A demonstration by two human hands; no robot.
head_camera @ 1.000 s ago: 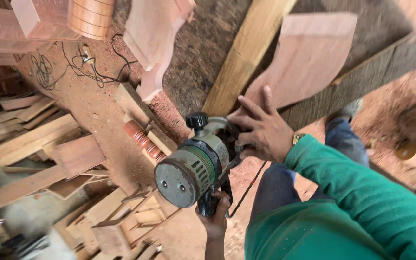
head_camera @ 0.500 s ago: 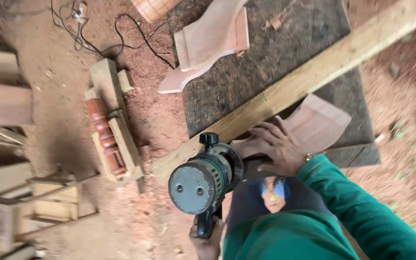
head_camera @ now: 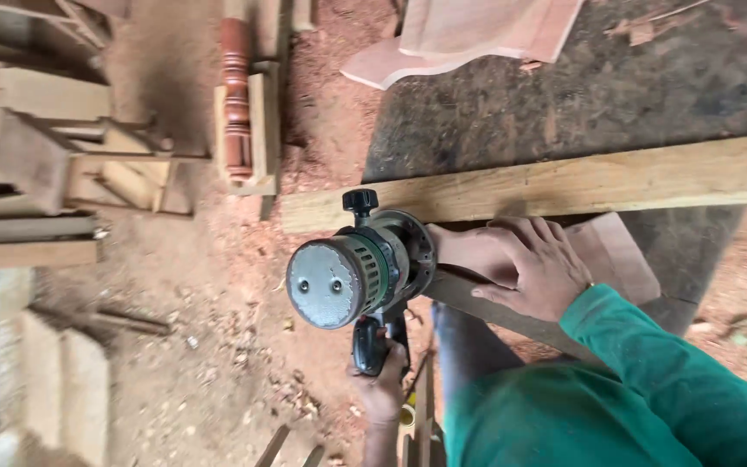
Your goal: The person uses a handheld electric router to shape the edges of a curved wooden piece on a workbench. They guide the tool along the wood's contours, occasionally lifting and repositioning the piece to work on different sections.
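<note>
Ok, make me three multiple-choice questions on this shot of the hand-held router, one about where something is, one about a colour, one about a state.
1. Where is the turned reddish wooden spindle?
A. on the sawdust floor
B. on the dark bench
C. in a hand

2. What colour is the person's sleeve?
A. red
B. green
C. white

3. What is the left hand doing?
A. hanging free
B. lying flat on the pale plank
C. gripping the black handle of the green and grey router

Key: 1 A, it lies among wood offcuts on the ground. 2 B, green cloth covers the arm by the right hand. 3 C, its fingers wrap the handle.
</note>
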